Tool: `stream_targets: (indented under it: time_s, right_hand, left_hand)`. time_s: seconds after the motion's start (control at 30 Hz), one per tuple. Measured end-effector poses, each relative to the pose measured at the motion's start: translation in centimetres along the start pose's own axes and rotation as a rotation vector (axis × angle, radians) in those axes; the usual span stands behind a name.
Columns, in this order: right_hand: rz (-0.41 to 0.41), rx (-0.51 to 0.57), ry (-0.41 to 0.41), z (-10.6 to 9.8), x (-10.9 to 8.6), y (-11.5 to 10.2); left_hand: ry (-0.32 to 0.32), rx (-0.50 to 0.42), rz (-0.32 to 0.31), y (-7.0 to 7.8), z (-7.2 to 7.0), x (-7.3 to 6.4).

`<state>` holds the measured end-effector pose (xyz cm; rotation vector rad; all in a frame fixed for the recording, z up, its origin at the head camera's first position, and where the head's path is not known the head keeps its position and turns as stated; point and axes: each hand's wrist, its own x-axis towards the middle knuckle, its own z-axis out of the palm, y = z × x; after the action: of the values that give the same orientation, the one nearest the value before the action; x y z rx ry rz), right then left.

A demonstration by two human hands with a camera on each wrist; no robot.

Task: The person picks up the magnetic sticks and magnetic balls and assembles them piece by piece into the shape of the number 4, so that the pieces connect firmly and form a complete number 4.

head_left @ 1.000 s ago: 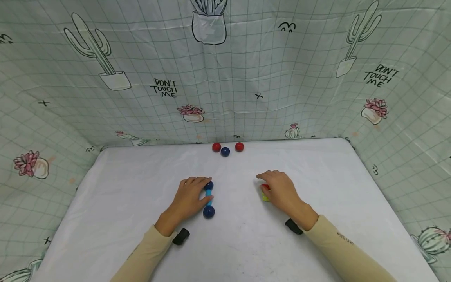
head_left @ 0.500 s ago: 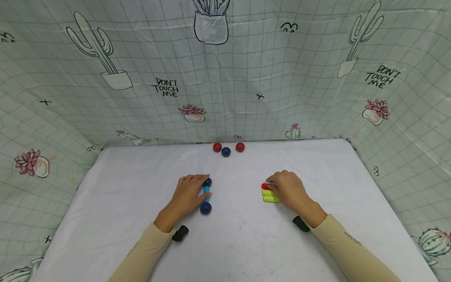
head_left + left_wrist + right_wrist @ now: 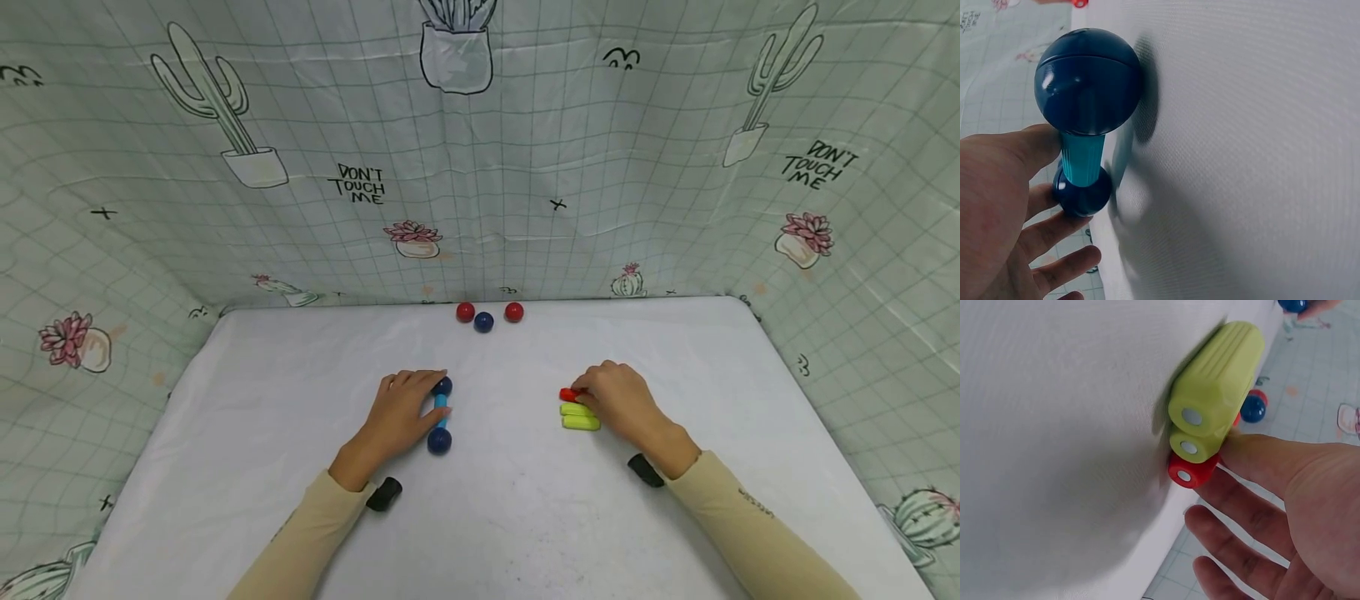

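Note:
A light blue magnetic rod [image 3: 1084, 159] has a dark blue ball at each end, the near ball [image 3: 1088, 81] looking larger in the left wrist view. My left hand [image 3: 401, 421] grips this joined piece, thumb against the rod and fingertips at the far ball [image 3: 443, 387]. Over on the right, my right hand [image 3: 621, 402] pinches a red magnetic rod [image 3: 1186, 473] between thumb and forefinger. Two yellow-green magnetic rods [image 3: 581, 422] lie side by side right against it, round silver spots showing on their ends in the right wrist view.
At the far edge of the white table [image 3: 495, 517] rest a red ball [image 3: 465, 312], a dark blue ball [image 3: 483, 322] and another red ball [image 3: 513, 312]. A patterned cloth [image 3: 495, 167] rises behind the table and along both sides.
My right hand has shifted right, uncovering the yellow-green rods, and its thumb and finger have come together on the red rod. My left hand keeps its hold, with a slight drift.

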<state>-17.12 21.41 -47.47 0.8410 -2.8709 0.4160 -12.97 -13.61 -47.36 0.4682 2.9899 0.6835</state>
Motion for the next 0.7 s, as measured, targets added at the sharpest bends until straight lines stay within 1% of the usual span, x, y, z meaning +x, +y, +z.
stream_targets:
  time_s: [0.2,0.47,0.6,0.7]
  right_hand:
    - [0.005,0.003,-0.009,-0.05,0.11,0.32]
    - [-0.024,-0.013,-0.022,-0.32,0.5,0.57]
    - [-0.04,-0.016,0.008,-0.34,0.73,0.56]
    - [-0.062,-0.002,0.04,-0.58,0.84,-0.09]
  left_hand:
    - [0.001,0.003,0.0,-0.03,0.09,0.06]
    - [-0.004,-0.005,-0.01,-0.01,0.11,0.04]
    - [-0.001,-0.001,-0.01,-0.03,0.19,0.06]
    - [0.003,0.0,-0.006,-0.06,0.22,0.08]
